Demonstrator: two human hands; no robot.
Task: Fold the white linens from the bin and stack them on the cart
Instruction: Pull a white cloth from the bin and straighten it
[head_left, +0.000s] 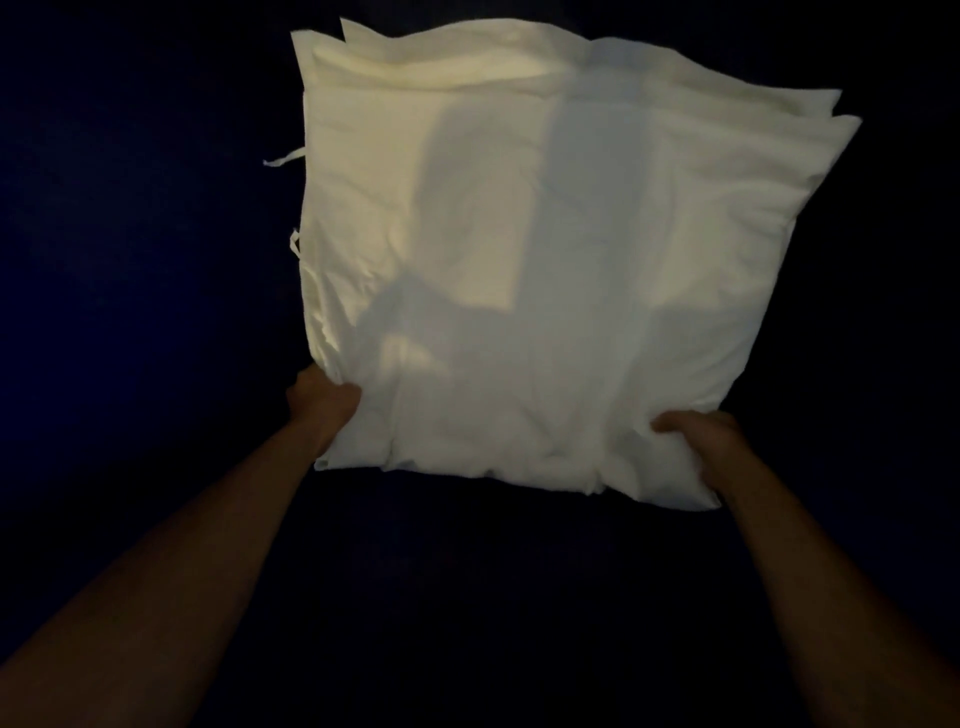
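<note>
Head view: folded white linens (545, 249), layered, wrinkled.

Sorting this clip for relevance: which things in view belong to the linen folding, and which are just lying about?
Part of the job:
- white linen, folded in several layers
- left hand, gripping its near left corner
- right hand, gripping its near right corner

Just there:
- dark blue backdrop, too dim to identify

No bin or cart shows.
</note>
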